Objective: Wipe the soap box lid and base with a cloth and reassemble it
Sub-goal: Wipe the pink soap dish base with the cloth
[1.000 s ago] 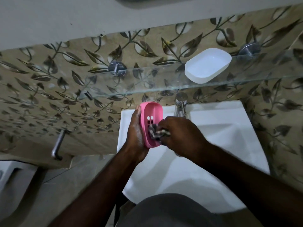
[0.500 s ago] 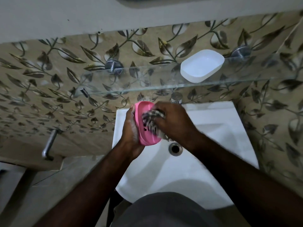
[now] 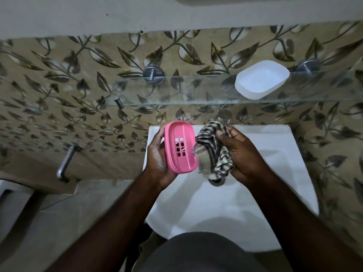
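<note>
Head view, left hand (image 3: 157, 160) grip holding pink base (image 3: 180, 147), right hand (image 3: 243, 154) clutching cloth (image 3: 213, 152), white lid (image 3: 262, 79) on glass shelf (image 3: 176, 91)

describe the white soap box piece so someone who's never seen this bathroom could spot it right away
Find the glass shelf fixed to the leaf-patterned wall above the white sink. Toward its right end sits the white soap box piece, an open rounded-rectangle tray. It is the only thing on the shelf, and plain white, unlike the pink slotted piece held below.

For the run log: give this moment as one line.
left hand: holds pink base | right hand: holds cloth | white lid: on shelf
</note>
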Available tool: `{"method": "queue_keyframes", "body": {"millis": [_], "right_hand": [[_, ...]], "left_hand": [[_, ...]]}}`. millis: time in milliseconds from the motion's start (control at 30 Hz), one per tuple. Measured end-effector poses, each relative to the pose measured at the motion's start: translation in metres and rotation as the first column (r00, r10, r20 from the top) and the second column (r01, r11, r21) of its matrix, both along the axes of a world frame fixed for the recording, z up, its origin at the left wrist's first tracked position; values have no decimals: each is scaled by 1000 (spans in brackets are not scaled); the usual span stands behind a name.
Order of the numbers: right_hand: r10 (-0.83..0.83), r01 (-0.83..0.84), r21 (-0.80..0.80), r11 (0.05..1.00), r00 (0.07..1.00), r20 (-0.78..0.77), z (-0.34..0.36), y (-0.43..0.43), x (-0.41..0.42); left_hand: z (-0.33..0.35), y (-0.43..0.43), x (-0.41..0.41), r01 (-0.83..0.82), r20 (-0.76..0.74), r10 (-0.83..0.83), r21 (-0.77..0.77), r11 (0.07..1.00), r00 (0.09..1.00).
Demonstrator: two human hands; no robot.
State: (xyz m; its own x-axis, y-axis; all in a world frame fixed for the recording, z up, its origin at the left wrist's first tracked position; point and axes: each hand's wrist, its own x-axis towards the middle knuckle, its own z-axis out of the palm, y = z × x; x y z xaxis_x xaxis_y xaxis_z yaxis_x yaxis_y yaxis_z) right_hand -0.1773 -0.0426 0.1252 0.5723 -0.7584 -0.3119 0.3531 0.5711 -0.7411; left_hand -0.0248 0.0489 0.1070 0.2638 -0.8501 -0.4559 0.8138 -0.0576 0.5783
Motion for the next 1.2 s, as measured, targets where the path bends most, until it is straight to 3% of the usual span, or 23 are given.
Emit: {"method": "queue_keyframes", "body": {"millis": [100, 167, 233, 300, 367, 433, 500, 567, 633, 733, 833, 933, 1067, 1200], "right_hand": [[35, -39, -41, 998, 995, -91, 2, 9, 2], [-17, -54, -280, 958, 969, -245, 7, 11, 2], [-193, -146, -617, 773, 873, -448, 13, 14, 8], [-344, -310, -793, 524, 775, -531, 15, 22, 22], [-389, -438, -818, 373, 726, -566, 14, 28, 40], [-421, -561, -763, 321, 637, -645, 12, 30, 52], [-349, -666, -661, 346, 563, -749, 11, 30, 53], [-81, -696, -578, 427, 607, -791, 9, 33, 48], [52, -677, -562, 474, 659, -750, 8, 38, 48], [-105, -448, -661, 602, 776, -622, 8, 29, 67], [-354, -267, -778, 569, 775, -524, 19, 16, 84], [-416, -338, -795, 504, 711, -566, 26, 22, 79], [-185, -495, -655, 571, 700, -690, 25, 44, 63], [-396, -373, -815, 444, 734, -552, 46, 35, 68]], "left_hand": [[-1, 1, 1, 2, 34, -2, 18, 1000, 999], [-3, 0, 2, -19, 56, 17, 25, 1000, 998], [-1, -2, 2, -23, 91, 21, 24, 999, 996], [2, -5, -2, -4, 120, 3, 12, 1000, 993], [7, -8, -5, 13, 141, -15, 18, 1000, 990], [12, -9, -1, 27, 168, -34, 46, 999, 985], [14, -5, 9, 12, 175, -30, 99, 995, 984], [14, -1, 20, -44, 183, 20, 131, 990, 983], [16, -1, 28, -79, 232, 47, 126, 989, 971], [26, -6, 29, -42, 238, 26, 62, 997, 971], [33, -11, 25, 21, 267, -23, 11, 1000, 963], [39, -13, 27, 28, 255, -31, 17, 999, 966], [39, -13, 35, 23, 255, -41, 73, 997, 966], [41, -11, 20, 89, 267, -98, 47, 995, 959]]}}
